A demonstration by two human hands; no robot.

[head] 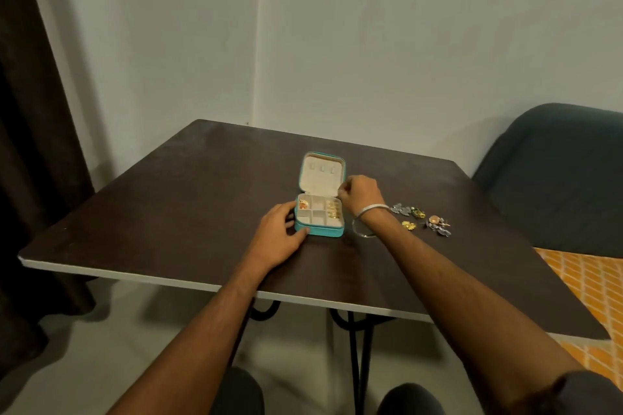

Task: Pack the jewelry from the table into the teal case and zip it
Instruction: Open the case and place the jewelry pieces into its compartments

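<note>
Teal fabric or faux leather covers the small square zip-around jewelry case (pixel 319 231), which sits open at the middle of the frame on the dark brown square bench (pixel 168 205). Its lid stands nearly upright behind the tray, lined in cream with three small tabs. The tray below is split into cream compartments. A gold and orange piece (pixel 303 204) lies in the upper left one, and several gold pieces (pixel 333 210) sit along the right-hand strip.

The case looks light and likely to slide on the smooth top, so bracing its side is sensible. The left hand (pixel 281 236) does just that: its grip rests against the case's left wall with the fingers relaxed, thumb at the near corner. The right hand (pixel 360 195) hovers at the tray's upper right edge with fingers curled. It may be pinching a small item, though I cannot tell, since nothing shows between them.

Right of centre lies the loose jewelry: a thin silver bangle (pixel 362 233) partly under the wrist, a silver and green cluster (pixel 406 210), a small gold flower piece (pixel 409 225) and an orange and silver brooch-like piece (pixel 437 224). These are probably light, stiff and prickly with pins, best taken by fingertip pinch at their edges. The bangle is rigid and easy to hook by its rim.
</note>
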